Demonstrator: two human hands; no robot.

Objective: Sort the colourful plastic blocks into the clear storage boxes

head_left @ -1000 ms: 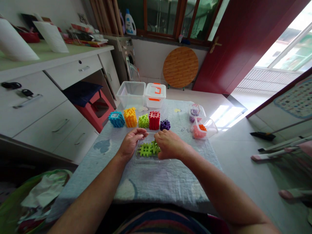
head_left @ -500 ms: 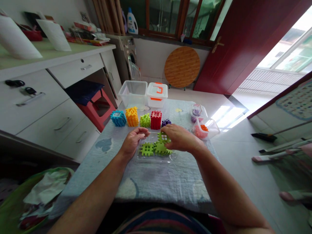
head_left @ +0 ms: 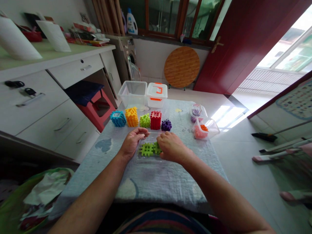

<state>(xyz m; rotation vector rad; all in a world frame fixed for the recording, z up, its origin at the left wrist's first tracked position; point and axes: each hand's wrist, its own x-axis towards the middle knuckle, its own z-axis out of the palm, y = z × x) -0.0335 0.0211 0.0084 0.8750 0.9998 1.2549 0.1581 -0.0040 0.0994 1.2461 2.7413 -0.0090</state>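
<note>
A clear plastic tray point(head_left: 156, 159) lies on the cloth-covered table in front of me, with lime-green interlocking building blocks point(head_left: 147, 149) in it. My left hand point(head_left: 131, 141) is closed at the tray's left edge, thumb and fingers curled round its far corner. Over the right part of the tray, my right hand point(head_left: 172, 145) has its fingers bent down onto a green block, which it mostly covers. Beyond the tray stand a blue block cube point(head_left: 118, 119), a yellow block stack point(head_left: 132, 117), a small lime cube point(head_left: 145, 120), a red block stack point(head_left: 156, 120) and a purple cube point(head_left: 166, 125).
An open clear bin point(head_left: 133, 92) and a lidded box with orange clips point(head_left: 157, 94) stand at the table's far edge. On the right are a container with pink and orange pieces point(head_left: 201, 130) and one with purple pieces point(head_left: 198, 112). A stool point(head_left: 91, 100) stands left.
My right hand has come down and slightly left with the green block, onto the other green pieces. The purple cube now shows fully. My left hand stays in place.
</note>
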